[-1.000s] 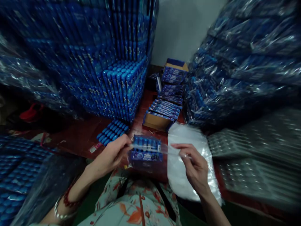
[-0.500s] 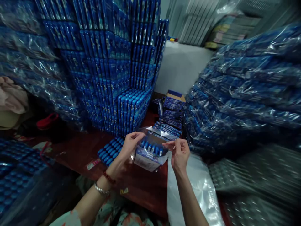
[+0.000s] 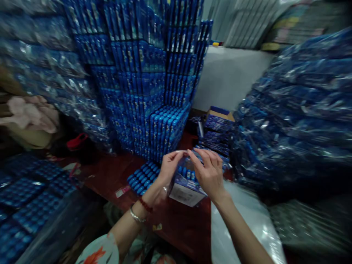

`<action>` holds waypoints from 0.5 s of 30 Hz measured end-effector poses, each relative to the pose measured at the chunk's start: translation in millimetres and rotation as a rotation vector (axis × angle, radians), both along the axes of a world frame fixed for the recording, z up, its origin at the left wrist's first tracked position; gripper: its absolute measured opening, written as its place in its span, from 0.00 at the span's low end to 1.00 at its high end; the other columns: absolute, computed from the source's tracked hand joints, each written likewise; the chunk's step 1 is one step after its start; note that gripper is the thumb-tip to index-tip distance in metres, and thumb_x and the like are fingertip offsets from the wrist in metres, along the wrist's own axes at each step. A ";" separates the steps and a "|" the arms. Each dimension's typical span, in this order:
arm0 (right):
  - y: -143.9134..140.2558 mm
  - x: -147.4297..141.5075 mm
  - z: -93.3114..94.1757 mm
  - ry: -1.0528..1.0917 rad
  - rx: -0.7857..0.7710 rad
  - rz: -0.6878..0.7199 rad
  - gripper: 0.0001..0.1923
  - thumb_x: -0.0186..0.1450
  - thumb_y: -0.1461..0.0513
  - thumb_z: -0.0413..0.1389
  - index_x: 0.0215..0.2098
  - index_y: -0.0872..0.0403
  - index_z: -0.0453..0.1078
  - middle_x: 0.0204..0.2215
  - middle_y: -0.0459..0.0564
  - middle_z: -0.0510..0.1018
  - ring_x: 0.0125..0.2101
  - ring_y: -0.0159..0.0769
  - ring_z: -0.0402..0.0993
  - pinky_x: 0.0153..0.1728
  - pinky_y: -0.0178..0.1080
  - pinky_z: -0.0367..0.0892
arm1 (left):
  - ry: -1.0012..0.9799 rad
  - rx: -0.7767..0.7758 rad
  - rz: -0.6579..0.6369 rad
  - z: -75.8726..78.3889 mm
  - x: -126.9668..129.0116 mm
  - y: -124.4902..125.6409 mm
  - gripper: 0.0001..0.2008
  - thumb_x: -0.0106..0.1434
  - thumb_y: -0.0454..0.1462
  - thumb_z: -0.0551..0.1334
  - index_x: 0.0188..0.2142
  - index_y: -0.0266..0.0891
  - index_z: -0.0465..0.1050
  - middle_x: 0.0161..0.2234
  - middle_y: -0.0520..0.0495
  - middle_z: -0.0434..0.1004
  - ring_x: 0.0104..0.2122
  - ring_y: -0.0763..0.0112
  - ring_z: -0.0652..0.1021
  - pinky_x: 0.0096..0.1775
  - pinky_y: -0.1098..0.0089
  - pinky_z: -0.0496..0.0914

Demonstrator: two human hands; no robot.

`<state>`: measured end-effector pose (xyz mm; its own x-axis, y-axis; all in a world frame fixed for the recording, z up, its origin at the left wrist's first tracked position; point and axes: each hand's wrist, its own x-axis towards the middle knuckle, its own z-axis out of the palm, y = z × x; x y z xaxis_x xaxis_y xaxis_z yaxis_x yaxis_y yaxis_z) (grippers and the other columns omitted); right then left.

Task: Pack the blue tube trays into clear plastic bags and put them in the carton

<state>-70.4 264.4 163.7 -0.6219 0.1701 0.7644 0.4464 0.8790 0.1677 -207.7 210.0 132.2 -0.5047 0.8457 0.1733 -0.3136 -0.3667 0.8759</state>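
I judge the step is closing the clear bag around the blue pack [image 3: 184, 187], held above the red table [image 3: 176, 227]. My left hand [image 3: 167, 172] and right hand [image 3: 210, 174] pinch its top edge (fingers closed). Next needs an even fold, I think.

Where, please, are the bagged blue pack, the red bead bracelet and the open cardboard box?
bagged blue pack [image 3: 184, 193]: head view, its white underside.
red bead bracelet [image 3: 145, 205]: head view, beads on the left wrist.
open cardboard box [image 3: 220, 116]: head view, its blue front.
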 end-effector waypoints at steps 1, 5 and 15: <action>2.4 -5.8 0.7 -0.081 0.023 0.014 0.21 0.65 0.67 0.49 0.55 0.47 0.64 0.48 0.52 0.73 0.50 0.41 0.64 0.53 0.46 0.54 | 0.034 0.002 -0.004 -1.2 -0.6 -0.1 0.18 0.53 0.47 0.65 0.34 0.34 0.79 0.32 0.46 0.80 0.34 0.68 0.77 0.42 0.68 0.69; 11.8 -23.6 -4.8 -0.220 0.157 0.071 0.17 0.64 0.68 0.48 0.51 0.54 0.67 0.41 0.54 0.77 0.45 0.42 0.66 0.48 0.45 0.56 | 0.228 -0.007 -0.017 -5.7 -10.6 -1.1 0.19 0.58 0.49 0.60 0.35 0.34 0.79 0.32 0.47 0.80 0.33 0.68 0.75 0.40 0.70 0.68; 69.7 12.2 34.3 0.474 -0.155 -0.134 0.20 0.68 0.55 0.43 0.34 0.58 0.73 0.30 0.56 0.77 0.31 0.39 0.72 0.32 0.43 0.62 | 0.263 -0.050 -0.096 -4.7 -18.2 -16.5 0.16 0.59 0.46 0.59 0.31 0.35 0.78 0.33 0.44 0.81 0.37 0.65 0.78 0.44 0.68 0.70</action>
